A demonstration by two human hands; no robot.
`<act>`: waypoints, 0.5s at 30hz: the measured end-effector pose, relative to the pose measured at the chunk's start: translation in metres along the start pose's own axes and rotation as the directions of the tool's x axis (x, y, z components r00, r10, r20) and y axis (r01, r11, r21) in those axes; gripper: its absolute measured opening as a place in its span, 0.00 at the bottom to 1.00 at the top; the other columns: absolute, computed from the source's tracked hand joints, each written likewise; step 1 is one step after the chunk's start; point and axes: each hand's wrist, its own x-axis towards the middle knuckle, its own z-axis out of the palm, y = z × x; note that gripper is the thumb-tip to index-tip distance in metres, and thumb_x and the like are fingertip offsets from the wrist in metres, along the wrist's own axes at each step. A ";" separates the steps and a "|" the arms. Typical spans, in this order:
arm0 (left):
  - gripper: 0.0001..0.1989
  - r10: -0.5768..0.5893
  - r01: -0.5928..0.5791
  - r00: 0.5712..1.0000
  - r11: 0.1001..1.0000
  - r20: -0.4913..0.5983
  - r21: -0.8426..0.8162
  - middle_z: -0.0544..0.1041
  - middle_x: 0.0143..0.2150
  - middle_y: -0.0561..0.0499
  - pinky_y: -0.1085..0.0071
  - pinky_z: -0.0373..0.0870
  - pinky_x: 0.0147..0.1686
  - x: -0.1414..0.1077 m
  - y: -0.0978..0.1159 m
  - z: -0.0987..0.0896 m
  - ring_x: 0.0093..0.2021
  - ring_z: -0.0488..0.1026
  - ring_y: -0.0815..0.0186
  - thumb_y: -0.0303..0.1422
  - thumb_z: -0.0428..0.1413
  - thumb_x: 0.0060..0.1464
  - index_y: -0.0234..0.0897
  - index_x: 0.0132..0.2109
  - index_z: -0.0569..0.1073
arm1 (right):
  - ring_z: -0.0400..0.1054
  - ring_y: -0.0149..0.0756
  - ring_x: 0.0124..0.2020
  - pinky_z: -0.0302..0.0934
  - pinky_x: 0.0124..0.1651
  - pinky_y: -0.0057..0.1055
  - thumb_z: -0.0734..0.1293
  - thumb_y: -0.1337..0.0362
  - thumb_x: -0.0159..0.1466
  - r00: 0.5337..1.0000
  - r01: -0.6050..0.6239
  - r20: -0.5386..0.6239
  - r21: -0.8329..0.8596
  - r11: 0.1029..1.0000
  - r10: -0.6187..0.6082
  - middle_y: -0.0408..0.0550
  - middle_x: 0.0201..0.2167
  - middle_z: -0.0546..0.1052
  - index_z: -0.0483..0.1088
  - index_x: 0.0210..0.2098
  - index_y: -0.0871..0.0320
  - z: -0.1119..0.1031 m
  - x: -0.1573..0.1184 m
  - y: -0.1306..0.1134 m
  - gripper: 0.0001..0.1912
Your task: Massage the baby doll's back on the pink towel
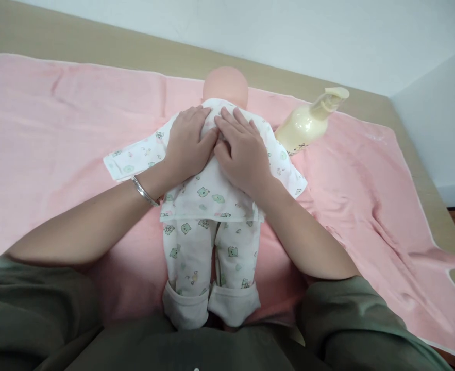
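A baby doll (226,85) lies face down on a pink blanket (68,113), its bald head pointing away from me. It wears a white printed shirt (212,198) and matching trousers (190,252) with turned-up cuffs. My left hand (190,141) rests flat on the left side of the doll's upper back, fingers stretched forward. Mirroring it on the right side, my right hand (245,149) also lies flat on the shirt. The two thumbs meet near the middle of the back. Neither hand grips anything.
Close to the doll's right-hand sleeve, a pale yellow pump bottle (304,126) leans at a tilt on the blanket. Beneath the blanket is a wooden table (134,44), bordered by a white wall (289,31) at the back. The table's right edge shows beyond the blanket.
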 end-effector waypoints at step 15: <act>0.42 -0.147 0.148 0.989 0.988 -0.019 0.040 0.68 0.73 0.52 0.47 0.53 0.79 -0.004 0.024 -0.008 0.75 0.61 0.52 0.63 0.33 0.64 0.43 0.69 0.66 | 0.56 0.48 0.78 0.47 0.81 0.56 0.54 0.59 0.75 0.993 -0.081 -0.079 0.018 0.997 0.082 0.54 0.75 0.65 0.66 0.69 0.57 0.005 0.013 0.030 0.26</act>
